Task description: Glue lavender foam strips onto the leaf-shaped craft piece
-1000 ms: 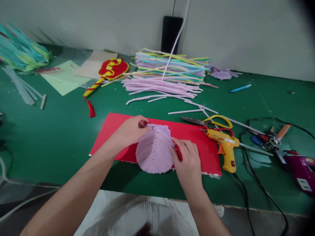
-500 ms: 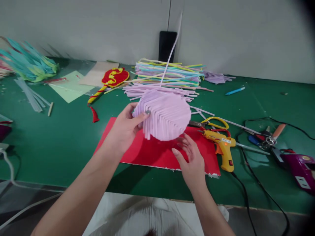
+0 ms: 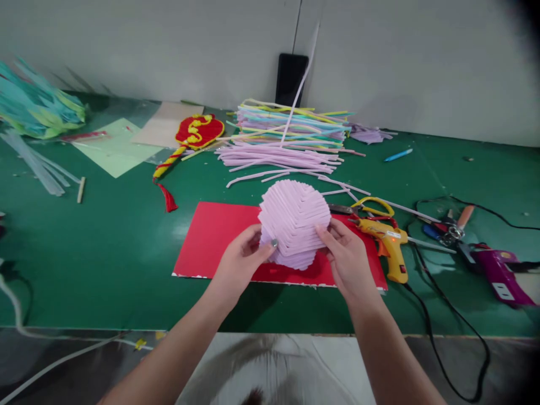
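Observation:
Between my two hands is a rounded lilac panel [image 3: 294, 222] made of pipe cleaners laid side by side in a V pattern. My left hand [image 3: 242, 259] pinches its lower left edge, thumb on top and fingers behind. On the right edge, my right hand [image 3: 346, 256] grips it the same way. The panel is held over a red board [image 3: 219, 233] lying on the green table. Just beyond it lie loose lilac pipe cleaners [image 3: 278, 157]. A yellow hot glue gun [image 3: 390, 244] with a lit orange light rests right of my right hand, near yellow-handled scissors [image 3: 377, 206].
Behind are a multicoloured pile of pipe cleaners [image 3: 291, 124] and a phone [image 3: 291, 79] against the wall. A red and yellow fan [image 3: 198, 132] with a tassel lies back left. Cables, keys [image 3: 455, 230] and a purple glue gun [image 3: 500, 273] are at right.
The lilac panel has turned and come lower and nearer to me over the red board. My right hand, apart from it before, has taken hold of its right edge.

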